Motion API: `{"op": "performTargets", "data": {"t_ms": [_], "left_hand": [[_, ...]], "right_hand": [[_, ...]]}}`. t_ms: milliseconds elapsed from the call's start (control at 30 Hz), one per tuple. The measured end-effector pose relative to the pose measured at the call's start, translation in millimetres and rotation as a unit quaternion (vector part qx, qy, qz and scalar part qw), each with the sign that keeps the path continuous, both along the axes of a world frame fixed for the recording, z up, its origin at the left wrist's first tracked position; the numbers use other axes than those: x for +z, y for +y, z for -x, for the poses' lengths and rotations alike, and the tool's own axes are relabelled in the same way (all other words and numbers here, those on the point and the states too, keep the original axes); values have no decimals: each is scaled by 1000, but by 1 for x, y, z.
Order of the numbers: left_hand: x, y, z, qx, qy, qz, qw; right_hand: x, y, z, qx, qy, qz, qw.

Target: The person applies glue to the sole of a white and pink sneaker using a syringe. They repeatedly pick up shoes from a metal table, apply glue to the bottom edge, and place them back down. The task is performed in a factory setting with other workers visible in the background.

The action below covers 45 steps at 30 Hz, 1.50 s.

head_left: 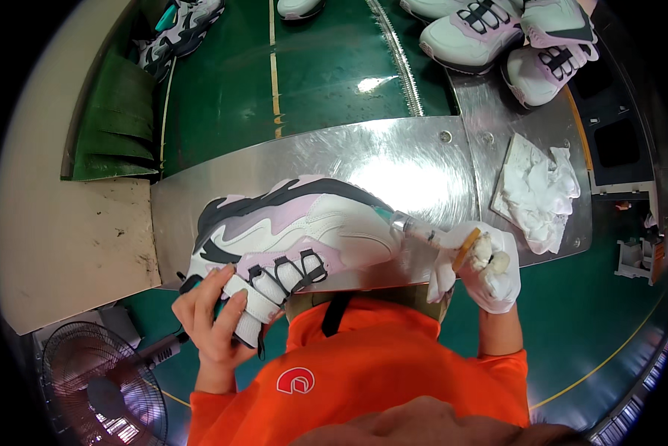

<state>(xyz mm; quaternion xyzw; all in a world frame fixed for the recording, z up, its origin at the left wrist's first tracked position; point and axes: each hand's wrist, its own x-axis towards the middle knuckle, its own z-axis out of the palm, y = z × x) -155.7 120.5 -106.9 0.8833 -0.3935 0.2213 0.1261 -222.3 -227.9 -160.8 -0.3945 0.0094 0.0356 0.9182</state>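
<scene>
A white and lilac sneaker (304,227) with a dark sole lies on its side, its toe pointing right. My left hand (211,316) is bare and closed around the sneaker's tongue and collar. In a white glove, my right hand (498,279) is closed on a slim tool (425,233) with a white handle and a shiny tip. That tip meets the toe at the sole's edge, beside a teal patch. A tan stick (466,248) and whitish lumps (490,256) also show at the gloved hand; how they are held is hidden.
Beneath the sneaker is a metal plate (252,167), bordering a green conveyor belt (215,97). Several similar sneakers (474,37) are piled at the far right, another (185,33) stands far left. Crumpled white cloth (538,189) lies on the right. A fan (103,394) is at lower left.
</scene>
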Motion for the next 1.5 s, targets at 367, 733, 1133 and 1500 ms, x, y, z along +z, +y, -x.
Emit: {"op": "performTargets", "data": {"t_ms": [367,733,1133,1500], "left_hand": [[-8,-6,19,23,6,3,1000],[-9,-2,21,17,16,-18,1000],[-13,3,22,18,24,-7,1000],[-16,2,21,7,20,7,1000]], "right_hand": [[-24,16,31,-89,-10,-28,996],[-41,37,52,-161,-11,-88,983],[-35,52,62,-178,15,-100,979],[-21,65,63,-237,10,-69,969]]}}
